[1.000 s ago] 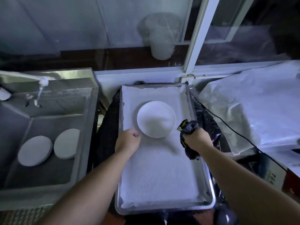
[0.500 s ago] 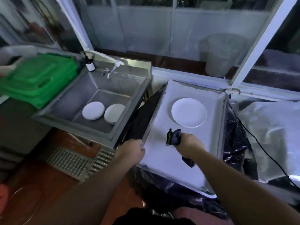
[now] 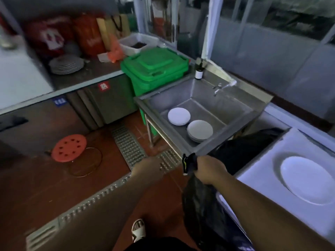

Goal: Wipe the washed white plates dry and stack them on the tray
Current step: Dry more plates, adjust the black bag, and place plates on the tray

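A steel sink [image 3: 203, 113] stands before me over a red tiled floor [image 3: 54, 192], and two short stacks of white plates [image 3: 179, 116] lie side by side in its basin. My right hand [image 3: 208, 169] is clenched round a dark cloth [image 3: 188, 163] near the sink's front corner. My left hand [image 3: 148, 168] hangs over the floor grating [image 3: 130, 147] — its fingers are blurred, so I cannot tell their state. One plate [image 3: 306, 179] lies on the white-lined tray [image 3: 259, 180] at my right.

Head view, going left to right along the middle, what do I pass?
Red stool → left hand → stack of white plates in the sink → second stack beside it → right hand, its grip on the dark cloth → white plate on the tray.
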Available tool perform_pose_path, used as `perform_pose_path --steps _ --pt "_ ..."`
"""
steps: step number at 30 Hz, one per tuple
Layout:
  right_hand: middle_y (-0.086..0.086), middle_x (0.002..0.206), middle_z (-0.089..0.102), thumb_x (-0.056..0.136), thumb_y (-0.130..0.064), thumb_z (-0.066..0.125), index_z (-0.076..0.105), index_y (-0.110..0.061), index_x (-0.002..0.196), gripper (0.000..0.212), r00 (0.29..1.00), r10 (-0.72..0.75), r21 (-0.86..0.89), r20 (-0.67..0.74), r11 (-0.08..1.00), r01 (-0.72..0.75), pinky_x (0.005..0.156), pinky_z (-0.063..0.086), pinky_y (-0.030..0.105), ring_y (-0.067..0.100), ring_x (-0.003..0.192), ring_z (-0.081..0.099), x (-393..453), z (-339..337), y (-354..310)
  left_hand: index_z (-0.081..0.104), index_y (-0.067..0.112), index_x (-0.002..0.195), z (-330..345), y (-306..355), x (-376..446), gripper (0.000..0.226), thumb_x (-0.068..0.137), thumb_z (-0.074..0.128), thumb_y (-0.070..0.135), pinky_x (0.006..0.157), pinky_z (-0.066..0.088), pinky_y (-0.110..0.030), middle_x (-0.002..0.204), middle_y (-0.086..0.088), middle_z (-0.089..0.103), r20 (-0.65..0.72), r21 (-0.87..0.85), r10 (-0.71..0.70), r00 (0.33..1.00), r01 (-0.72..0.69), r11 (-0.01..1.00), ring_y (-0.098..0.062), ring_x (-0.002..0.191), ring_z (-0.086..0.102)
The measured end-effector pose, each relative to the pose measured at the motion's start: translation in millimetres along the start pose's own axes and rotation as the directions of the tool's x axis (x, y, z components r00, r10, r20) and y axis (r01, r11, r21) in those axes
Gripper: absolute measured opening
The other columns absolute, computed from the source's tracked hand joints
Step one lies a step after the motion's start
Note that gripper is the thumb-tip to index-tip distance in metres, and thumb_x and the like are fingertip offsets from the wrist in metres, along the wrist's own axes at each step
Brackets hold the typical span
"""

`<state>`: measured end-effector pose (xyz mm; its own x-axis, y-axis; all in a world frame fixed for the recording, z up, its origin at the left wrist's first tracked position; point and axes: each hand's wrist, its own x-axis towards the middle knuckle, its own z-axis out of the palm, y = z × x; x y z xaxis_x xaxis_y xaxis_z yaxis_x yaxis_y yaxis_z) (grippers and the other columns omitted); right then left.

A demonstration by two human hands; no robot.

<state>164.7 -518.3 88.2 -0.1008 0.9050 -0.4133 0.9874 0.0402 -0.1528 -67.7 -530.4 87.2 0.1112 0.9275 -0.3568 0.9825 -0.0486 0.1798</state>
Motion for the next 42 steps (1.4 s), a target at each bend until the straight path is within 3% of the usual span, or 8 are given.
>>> perform_pose_path --steps 6,11,18,23,27,33,36,42 --pt "0.010 0.108 0.070 0.097 -0.029 0.060 0.064 -0.015 0.110 0.020 0.990 -0.144 -0.127 0.001 0.981 0.143 0.070 0.052 0.038 0.035 0.095 0.068 76.0 -1.7 -118.3 0.064 0.032 0.133 -31.5 -105.4 29.5 0.037 0.098 0.052 0.034 0.087 0.061 -0.048 0.131 0.001 0.067 -0.012 -0.042 -0.080 0.997 0.079 0.996 -0.027 0.113 0.068" --pt "0.010 0.116 0.071 0.098 -0.026 0.061 0.066 -0.014 0.118 0.024 0.984 -0.177 -0.178 0.014 0.968 0.176 0.070 0.049 0.036 0.033 0.101 0.070 121.6 -9.5 -196.2 0.056 0.033 0.138 -56.6 -191.4 53.8 0.042 0.097 0.051 0.038 0.087 0.054 -0.043 0.135 0.002 0.062 -0.007 -0.071 -0.109 0.994 0.109 0.992 -0.026 0.117 0.063" --pt "0.007 0.106 0.072 0.093 -0.028 0.064 0.066 -0.017 0.114 0.024 0.983 -0.170 -0.159 0.068 0.971 0.179 0.080 0.061 0.042 0.031 0.093 0.070 174.3 -28.0 -242.7 0.056 0.029 0.137 -69.8 -245.5 95.3 0.039 0.099 0.051 0.038 0.092 0.053 -0.045 0.133 -0.002 0.061 0.014 -0.064 -0.139 0.990 0.139 0.988 -0.027 0.119 0.061" --pt "0.005 0.114 0.071 0.096 -0.024 0.062 0.063 -0.019 0.125 0.030 0.985 -0.140 -0.167 0.101 0.974 0.156 0.081 0.060 0.040 0.030 0.099 0.070 223.4 -42.8 -240.6 0.055 0.027 0.137 -78.3 -251.9 150.4 0.041 0.099 0.052 0.041 0.093 0.053 -0.046 0.137 -0.002 0.060 0.044 -0.028 -0.104 0.994 0.105 0.994 -0.027 0.121 0.061" --pt "0.004 0.107 0.067 0.097 -0.016 0.058 0.062 -0.017 0.121 0.024 0.988 -0.113 -0.165 0.107 0.978 0.130 0.070 0.049 0.034 0.028 0.088 0.064 281.8 -60.2 -223.1 0.055 0.026 0.139 -99.8 -242.4 212.3 0.043 0.099 0.051 0.041 0.095 0.055 -0.049 0.138 -0.002 0.060 0.027 0.010 -0.070 0.997 0.070 0.997 -0.027 0.123 0.060" --pt "0.004 0.087 0.067 0.088 -0.017 0.056 0.052 -0.024 0.081 0.010 0.995 -0.036 -0.093 0.091 0.995 0.044 0.078 0.061 0.042 0.032 0.087 0.070 367.7 -94.9 -174.9 0.062 0.023 0.128 -149.9 -201.8 316.6 0.034 0.099 0.051 0.034 0.093 0.056 -0.048 0.128 -0.003 0.065 0.022 0.066 -0.022 1.000 0.020 0.998 -0.028 0.115 0.065" --pt "0.002 0.093 0.070 0.090 -0.014 0.054 0.066 -0.019 0.098 0.015 1.000 0.011 -0.040 0.024 0.999 -0.010 0.074 0.061 0.042 0.029 0.084 0.070 395.2 -117.1 -146.2 0.057 0.024 0.134 -167.2 -179.5 368.3 0.039 0.098 0.052 0.037 0.103 0.048 -0.049 0.134 -0.004 0.060 0.004 0.099 0.044 0.999 -0.044 0.994 -0.028 0.125 0.058" --pt "0.005 0.109 0.067 0.096 -0.023 0.056 0.061 -0.022 0.119 0.023 0.980 0.197 0.137 0.035 0.970 -0.200 0.082 0.059 0.044 0.031 0.097 0.069 436.2 -132.4 -94.9 0.051 0.026 0.139 -163.3 -147.4 451.0 0.045 0.096 0.050 0.040 0.102 0.048 -0.047 0.140 -0.003 0.057 0.114 0.160 0.139 0.984 -0.156 0.975 -0.027 0.125 0.057"
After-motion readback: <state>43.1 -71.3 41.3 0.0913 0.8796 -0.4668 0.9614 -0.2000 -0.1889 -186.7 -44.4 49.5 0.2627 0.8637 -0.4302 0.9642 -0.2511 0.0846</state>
